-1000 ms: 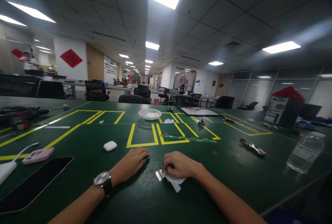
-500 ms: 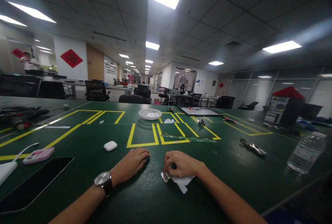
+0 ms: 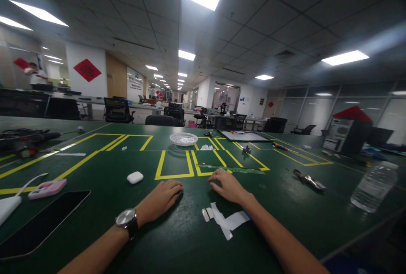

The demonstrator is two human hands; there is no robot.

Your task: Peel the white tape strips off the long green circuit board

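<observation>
My left hand, with a watch on its wrist, rests on the green table with its fingers loosely stretched and nothing in them. My right hand is over the table, fingers apart and slightly bent, holding nothing. Its fingertips are close to the near edge of a long thin green circuit strip; whether they touch it I cannot tell. Below that hand lie white paper-like strips, with a small silvery piece at their left end. A white earbud case sits beyond my left hand.
A white basket stands farther back, by yellow tape outlines. To the left are a phone and a pink device. On the right are a water bottle, a metal tool and a computer tower.
My right hand has let go of the small silvery piece and moved forward, away from the white strips. The piece and strips have shifted slightly right. My left hand stays put.
</observation>
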